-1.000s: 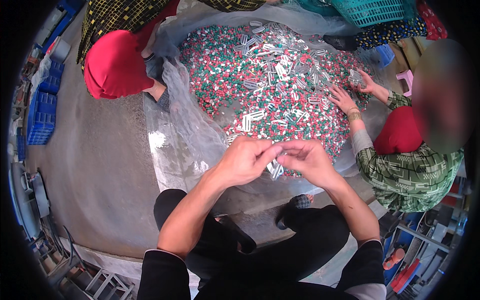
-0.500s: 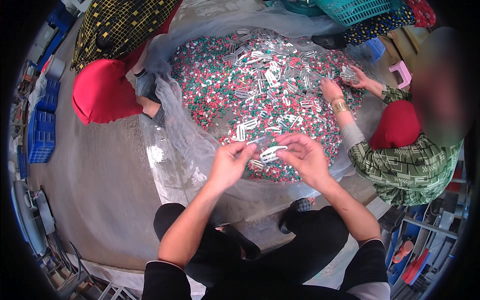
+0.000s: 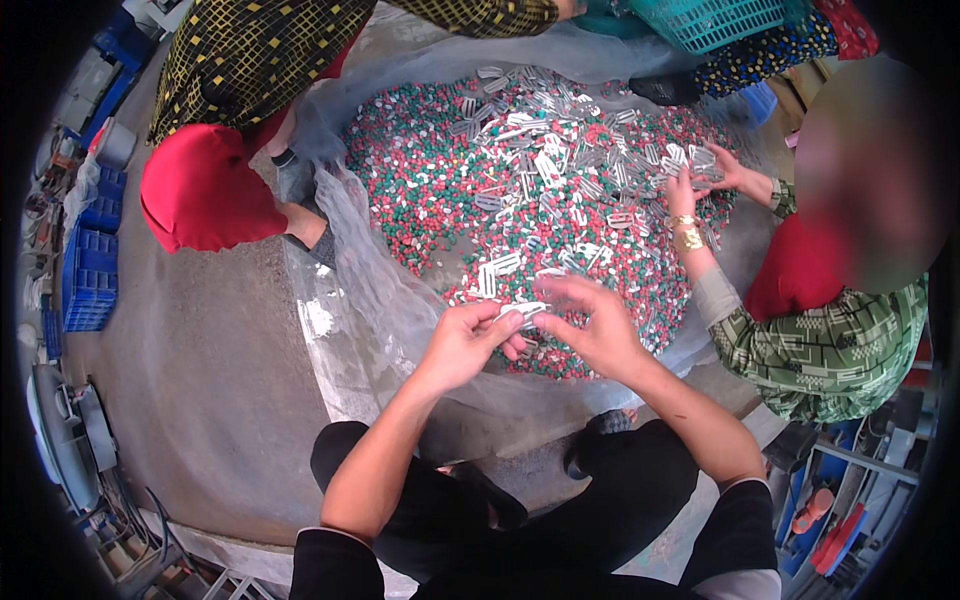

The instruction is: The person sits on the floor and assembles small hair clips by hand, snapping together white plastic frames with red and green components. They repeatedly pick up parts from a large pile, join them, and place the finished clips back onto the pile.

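Over the near edge of the pile, my left hand (image 3: 468, 345) pinches a white slotted plastic piece (image 3: 522, 314) between thumb and fingers. My right hand (image 3: 595, 325) is close on the other side, thumb by the piece's end and fingers spread apart, slightly blurred. Whether the thumb touches it I cannot tell. Beneath lies a heap of red, green and white pellets (image 3: 410, 200), strewn with more white and clear slotted pieces (image 3: 548, 168). At the right, a co-worker's hands (image 3: 683, 195) handle several clear slotted pieces.
A translucent sheet (image 3: 385, 310) lies under the heap, bunched round its edge. People sit at the left, right and far side; a red cloth (image 3: 205, 190) shows at left. Blue crates (image 3: 90, 280) stand far left, a teal basket (image 3: 715, 25) at the far right.
The white slotted piece, held by my right hand earlier, is now in my left. My right fingers have spread. The clear piece in my left no longer shows. The co-worker's hands have shifted.
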Demonstrator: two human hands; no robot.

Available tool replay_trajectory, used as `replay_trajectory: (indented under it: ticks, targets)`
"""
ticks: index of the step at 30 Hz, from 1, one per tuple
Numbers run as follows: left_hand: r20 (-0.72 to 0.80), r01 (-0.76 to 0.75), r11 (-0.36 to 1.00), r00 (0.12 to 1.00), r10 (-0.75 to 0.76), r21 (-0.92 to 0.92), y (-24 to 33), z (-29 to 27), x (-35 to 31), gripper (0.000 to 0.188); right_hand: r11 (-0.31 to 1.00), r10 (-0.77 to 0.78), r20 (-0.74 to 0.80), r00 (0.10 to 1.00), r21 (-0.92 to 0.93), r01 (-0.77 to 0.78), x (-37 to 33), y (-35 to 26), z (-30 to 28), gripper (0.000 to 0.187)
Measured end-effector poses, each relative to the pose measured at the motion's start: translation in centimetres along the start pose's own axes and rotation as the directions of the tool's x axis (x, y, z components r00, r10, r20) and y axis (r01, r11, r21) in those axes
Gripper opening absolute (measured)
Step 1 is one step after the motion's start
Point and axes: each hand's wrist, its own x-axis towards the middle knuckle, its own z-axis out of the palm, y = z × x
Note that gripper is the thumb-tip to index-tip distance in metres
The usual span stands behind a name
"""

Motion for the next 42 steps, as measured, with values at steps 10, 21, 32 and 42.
replay_trajectory:
  ticks: [10,21,32,42]
  targets:
    - [-0.240,-0.145,0.517,0.963,-0.122,-0.843,-1.5,3.2,3.2,0.038,0.985,-0.121,0.100,0.988,-0.109,0.132,1.6,-0.3,-0.7,0.028]
    - [-0.644,-0.400,0.518,0.598,-0.477,-0.756,-8.3,0.4,7.5,0.026,0.806,0.000,-0.180,0.984,-0.582,-0.106,-2.2,18.8,-7.2,0.054]
    - [-0.676,-0.329,0.685,0.661,-0.325,-0.650,-3.2,1.9,17.6,0.020,0.837,-0.059,-0.218,0.974,-0.542,-0.070,-3.2,23.1,-6.2,0.068]
    - [-0.828,-0.747,0.383,0.552,-0.096,-0.543,7.7,4.1,26.2,0.047,0.858,-0.015,-0.229,0.973,-0.502,-0.104,-3.7,24.5,-7.9,0.059]
